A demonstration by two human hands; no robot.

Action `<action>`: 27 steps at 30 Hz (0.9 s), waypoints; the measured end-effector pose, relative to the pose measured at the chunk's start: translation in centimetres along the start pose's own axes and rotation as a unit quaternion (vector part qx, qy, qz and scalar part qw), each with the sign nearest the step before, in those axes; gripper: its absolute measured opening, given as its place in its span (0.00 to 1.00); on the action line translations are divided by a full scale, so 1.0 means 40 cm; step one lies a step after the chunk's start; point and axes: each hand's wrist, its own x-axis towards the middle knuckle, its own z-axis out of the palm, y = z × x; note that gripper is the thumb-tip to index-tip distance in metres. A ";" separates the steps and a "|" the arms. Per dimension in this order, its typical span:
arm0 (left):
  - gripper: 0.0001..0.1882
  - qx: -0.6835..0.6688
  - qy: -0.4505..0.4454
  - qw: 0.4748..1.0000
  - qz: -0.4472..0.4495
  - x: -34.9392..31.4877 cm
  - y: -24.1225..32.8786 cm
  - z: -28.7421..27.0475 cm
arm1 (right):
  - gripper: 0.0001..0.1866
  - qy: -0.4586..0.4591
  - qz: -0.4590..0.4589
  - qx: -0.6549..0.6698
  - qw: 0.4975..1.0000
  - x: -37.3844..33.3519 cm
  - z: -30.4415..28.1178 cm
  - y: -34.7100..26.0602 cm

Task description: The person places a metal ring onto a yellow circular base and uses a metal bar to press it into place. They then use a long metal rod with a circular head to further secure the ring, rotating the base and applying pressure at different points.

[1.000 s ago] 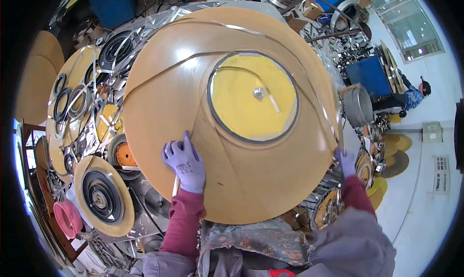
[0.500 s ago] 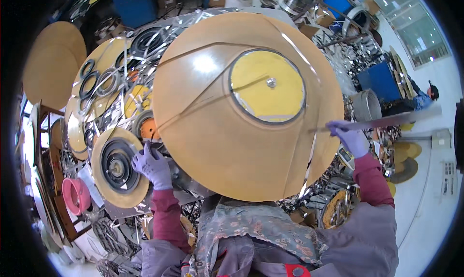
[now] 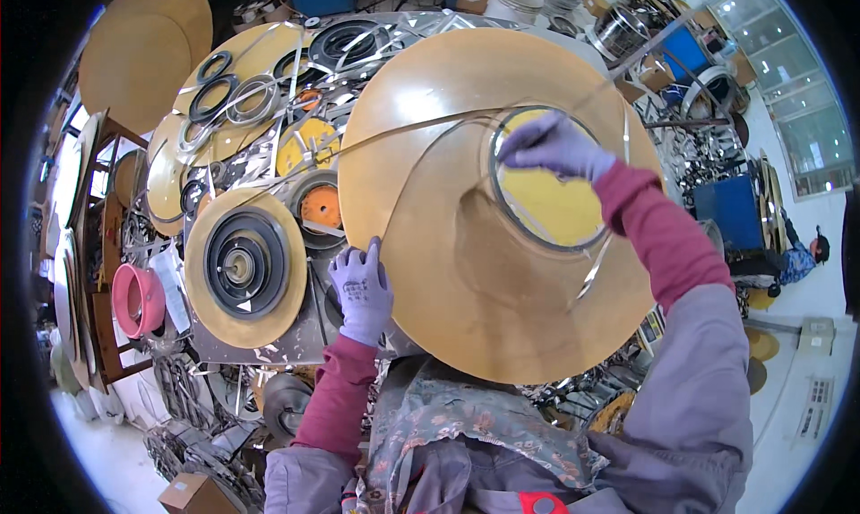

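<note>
A large round tan disc (image 3: 466, 317) lies in front of me, with a yellow round centre (image 3: 560, 211) edged by a dark ring. A thin metal strip (image 3: 421, 124) curves loosely across the disc. My right hand (image 3: 557, 148) is over the yellow centre, its fingers pinched on a strip; a motion-smeared length trails up to the right. My left hand (image 3: 362, 290) rests at the disc's near left rim, fingers stretched out, the index fingertip near the strip's loop. Left of it sits a smaller tan disc (image 3: 202, 290) with a black stepped hub (image 3: 240, 265).
Black and silver rings (image 3: 210, 97), an orange-centred ring (image 3: 321, 207) and loose metal strips crowd the table's left side. A pink basin (image 3: 137, 301) stands beyond the table at left. Scrap metal piles (image 3: 708, 160) lie on the right, where another person (image 3: 797, 261) shows farther off.
My right hand has swung from the disc's right side to above the yellow centre. My left hand has shifted from the small disc's edge to the large disc's rim. The view has turned slightly.
</note>
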 end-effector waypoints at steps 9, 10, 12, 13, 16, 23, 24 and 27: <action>0.31 -0.048 -0.076 0.995 0.039 -0.123 0.103 -0.046 | 0.10 0.123 0.049 0.105 0.986 0.191 -0.284 0.161; 0.31 -0.053 -0.081 0.994 0.045 -0.141 0.113 -0.040 | 0.10 0.108 0.059 0.117 0.986 0.199 -0.286 0.166; 0.32 -0.063 -0.089 0.992 0.057 -0.168 0.129 -0.024 | 0.10 0.079 0.079 0.140 0.984 0.215 -0.289 0.170; 0.32 -0.071 -0.096 0.992 0.050 -0.176 0.135 -0.015 | 0.10 0.076 0.078 0.083 0.991 0.223 -0.296 0.157; 0.32 -0.068 -0.082 0.993 0.048 -0.172 0.141 -0.017 | 0.10 0.070 0.092 -0.030 0.993 0.237 -0.331 0.148; 0.30 -0.061 -0.095 0.990 0.079 -0.053 0.050 -0.046 | 0.13 0.212 0.000 0.023 0.977 0.168 -0.310 0.109; 0.30 -0.049 -0.093 0.991 0.084 -0.048 0.036 -0.052 | 0.12 0.265 -0.010 0.019 0.964 0.150 -0.308 0.092; 0.30 -0.020 -0.100 0.989 0.105 -0.051 0.027 -0.074 | 0.20 0.364 0.000 0.160 0.918 0.060 -0.293 0.174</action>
